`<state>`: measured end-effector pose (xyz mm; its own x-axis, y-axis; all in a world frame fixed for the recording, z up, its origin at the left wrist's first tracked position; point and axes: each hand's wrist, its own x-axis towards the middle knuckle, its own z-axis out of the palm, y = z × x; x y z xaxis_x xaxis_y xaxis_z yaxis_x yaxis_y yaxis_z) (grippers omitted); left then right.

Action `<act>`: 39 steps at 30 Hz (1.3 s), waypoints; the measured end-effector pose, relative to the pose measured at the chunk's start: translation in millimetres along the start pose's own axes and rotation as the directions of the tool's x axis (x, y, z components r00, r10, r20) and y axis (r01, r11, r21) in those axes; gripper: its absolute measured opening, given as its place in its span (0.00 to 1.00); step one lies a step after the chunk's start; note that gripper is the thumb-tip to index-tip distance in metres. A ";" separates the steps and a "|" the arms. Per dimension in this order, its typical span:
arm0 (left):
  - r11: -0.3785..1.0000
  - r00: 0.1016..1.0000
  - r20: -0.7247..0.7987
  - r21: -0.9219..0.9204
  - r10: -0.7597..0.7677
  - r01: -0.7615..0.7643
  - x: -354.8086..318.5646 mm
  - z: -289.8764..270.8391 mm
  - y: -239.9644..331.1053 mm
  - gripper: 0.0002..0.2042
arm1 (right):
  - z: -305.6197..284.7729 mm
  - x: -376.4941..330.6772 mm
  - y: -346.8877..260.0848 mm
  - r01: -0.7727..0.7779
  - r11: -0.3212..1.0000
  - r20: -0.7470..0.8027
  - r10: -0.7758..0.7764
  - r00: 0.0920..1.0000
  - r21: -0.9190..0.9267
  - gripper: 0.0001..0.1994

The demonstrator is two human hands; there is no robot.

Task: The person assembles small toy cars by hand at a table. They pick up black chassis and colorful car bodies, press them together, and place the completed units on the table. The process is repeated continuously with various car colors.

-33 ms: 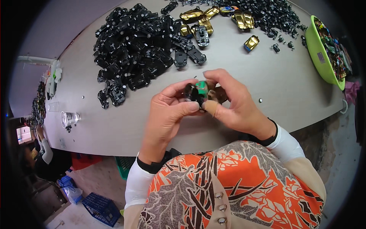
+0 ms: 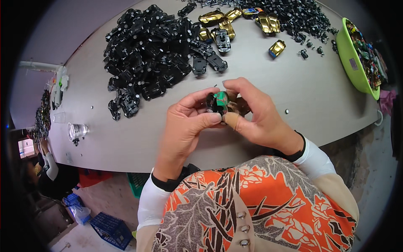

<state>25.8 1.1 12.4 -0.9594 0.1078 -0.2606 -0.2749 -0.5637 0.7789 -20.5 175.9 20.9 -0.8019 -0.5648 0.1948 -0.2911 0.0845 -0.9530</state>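
A small toy car with green on its body and dark parts is gripped between both hands above the near part of the table. My left hand closes on its dark left side, thumb below and fingers behind. My right hand pinches it from the other side, its thumb wrapped in a tan bandage. The fingers hide much of the toy, including whatever lies under the right fingers. Beyond the hands is a large heap of black toy car chassis, with two chassis at its near right edge.
Gold toy cars lie at the back, beside a heap of small wheel parts. A lime-green basin of colourful pieces stands at the right. A clear plastic cup lies at the left, past which another person works.
The green toy car has shifted slightly in my fingers, and a little more of its green side shows. Both hands keep their hold.
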 end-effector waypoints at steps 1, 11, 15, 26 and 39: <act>0.999 1.000 -0.001 0.032 0.014 -0.014 -0.1 2.4 -0.2 0.22 | 0.5 0.8 -0.7 0.022 0.999 0.016 -0.021 1.000 -0.046 0.21; 0.975 0.991 0.017 0.179 0.134 -0.135 -1.5 -4.4 -8.3 0.20 | -1.7 4.4 3.3 0.042 0.999 0.098 -0.039 0.994 -0.022 0.17; 0.947 0.987 0.078 0.281 0.137 -0.154 -0.8 -2.6 -7.6 0.19 | -1.5 4.9 7.4 0.084 0.996 0.062 -0.083 0.995 -0.011 0.14; 0.949 0.991 0.129 0.315 -0.045 0.002 -4.2 -0.5 5.0 0.17 | -16.9 -0.2 9.2 -0.037 0.982 0.110 0.017 0.994 0.183 0.03; 0.896 0.970 0.016 0.389 -0.241 0.216 -4.5 3.9 3.9 0.13 | -38.8 -0.9 -0.2 -0.451 0.808 0.439 0.272 0.856 0.378 0.02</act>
<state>28.9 1.6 18.8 -0.8659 0.2535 -0.4313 -0.4778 -0.1630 0.8632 -40.0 208.3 29.9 -0.5372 -0.8207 -0.1945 0.3237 0.0123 -0.9461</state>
